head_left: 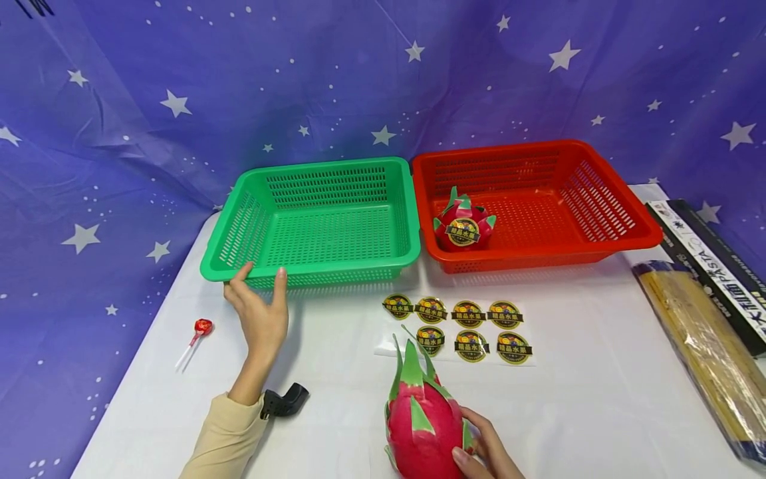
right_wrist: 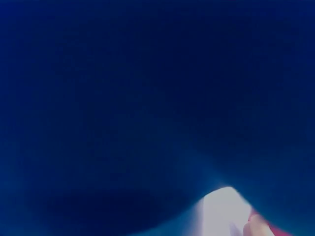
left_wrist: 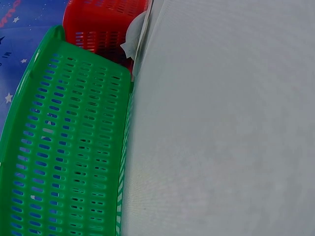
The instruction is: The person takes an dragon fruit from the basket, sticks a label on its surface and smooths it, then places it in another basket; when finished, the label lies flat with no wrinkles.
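Observation:
In the head view my left hand [head_left: 260, 316] is at the front rim of the green basket [head_left: 335, 271], fingertips right at the rim, thumb apart and straight. My right hand [head_left: 487, 452] holds a large pink dragon fruit [head_left: 413, 432] with green leaf tips, at the bottom of the head view. Its thumb and fingers lie against the fruit's right side. Beyond the fruit lies a sheet [head_left: 387, 342] of several round black-and-gold stickers. Dark blur fills most of the right wrist view, with a bit of finger [right_wrist: 256, 227] at the lower edge.
A red basket [head_left: 556, 253] beside the green one contains another dragon fruit [head_left: 473, 211] bearing a sticker [head_left: 463, 231]. A red lollipop [head_left: 203, 326] lies at left. Along the right edge are a pack of pasta [head_left: 700, 339] and a dark pasta box [head_left: 712, 259].

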Demonstrator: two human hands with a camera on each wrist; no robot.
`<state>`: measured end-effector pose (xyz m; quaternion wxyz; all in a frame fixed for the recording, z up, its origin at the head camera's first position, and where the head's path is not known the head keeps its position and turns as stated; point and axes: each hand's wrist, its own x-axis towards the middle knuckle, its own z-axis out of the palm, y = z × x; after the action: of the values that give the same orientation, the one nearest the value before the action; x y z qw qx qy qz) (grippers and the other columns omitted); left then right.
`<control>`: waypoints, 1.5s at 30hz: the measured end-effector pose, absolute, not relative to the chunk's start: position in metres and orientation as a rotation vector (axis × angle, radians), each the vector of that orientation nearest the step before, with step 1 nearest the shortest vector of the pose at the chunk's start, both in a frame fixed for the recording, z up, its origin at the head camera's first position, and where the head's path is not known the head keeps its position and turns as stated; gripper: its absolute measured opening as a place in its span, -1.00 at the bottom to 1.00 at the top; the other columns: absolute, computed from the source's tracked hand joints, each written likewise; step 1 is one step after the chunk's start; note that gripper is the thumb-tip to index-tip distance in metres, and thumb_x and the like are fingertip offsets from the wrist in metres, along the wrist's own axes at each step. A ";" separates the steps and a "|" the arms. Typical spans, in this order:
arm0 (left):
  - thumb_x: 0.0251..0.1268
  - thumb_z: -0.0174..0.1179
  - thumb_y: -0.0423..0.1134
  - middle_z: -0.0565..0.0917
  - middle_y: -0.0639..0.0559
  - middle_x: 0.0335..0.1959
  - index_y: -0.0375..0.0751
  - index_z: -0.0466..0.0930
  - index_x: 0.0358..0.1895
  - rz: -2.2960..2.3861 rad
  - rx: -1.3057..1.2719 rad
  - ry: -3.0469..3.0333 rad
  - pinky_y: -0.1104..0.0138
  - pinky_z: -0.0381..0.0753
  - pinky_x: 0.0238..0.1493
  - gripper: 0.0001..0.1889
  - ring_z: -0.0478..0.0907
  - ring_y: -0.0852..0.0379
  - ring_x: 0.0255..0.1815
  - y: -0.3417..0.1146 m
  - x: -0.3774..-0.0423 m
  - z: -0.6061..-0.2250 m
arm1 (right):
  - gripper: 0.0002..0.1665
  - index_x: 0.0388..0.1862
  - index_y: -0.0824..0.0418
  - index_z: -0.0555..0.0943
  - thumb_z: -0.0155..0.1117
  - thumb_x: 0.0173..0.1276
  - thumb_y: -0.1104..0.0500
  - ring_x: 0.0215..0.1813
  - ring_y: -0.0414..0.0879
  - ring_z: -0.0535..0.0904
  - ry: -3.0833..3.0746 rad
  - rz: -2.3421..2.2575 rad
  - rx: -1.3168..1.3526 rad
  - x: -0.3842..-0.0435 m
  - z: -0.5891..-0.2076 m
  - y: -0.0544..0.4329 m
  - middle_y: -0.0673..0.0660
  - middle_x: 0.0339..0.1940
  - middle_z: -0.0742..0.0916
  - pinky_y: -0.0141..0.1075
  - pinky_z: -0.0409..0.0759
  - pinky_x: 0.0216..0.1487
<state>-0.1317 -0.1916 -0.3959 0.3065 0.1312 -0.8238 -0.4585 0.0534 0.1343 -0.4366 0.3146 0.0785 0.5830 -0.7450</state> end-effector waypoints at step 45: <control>0.19 0.08 0.09 0.03 -0.36 0.29 0.04 -0.42 0.43 -1.301 0.417 -2.457 -0.13 0.18 0.06 -0.06 0.16 -0.27 0.22 -0.164 -0.104 -0.367 | -0.33 0.35 0.48 0.02 -0.18 0.46 0.06 0.13 -0.29 0.50 1.815 -1.919 -0.061 -0.008 -0.389 0.181 0.08 0.16 0.55 -0.49 0.45 0.08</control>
<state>-0.1045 -0.1636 -0.3673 0.1647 0.1462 -0.8621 -0.4564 -0.0083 0.1813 -0.3892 0.2473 -0.0223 0.6656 -0.7038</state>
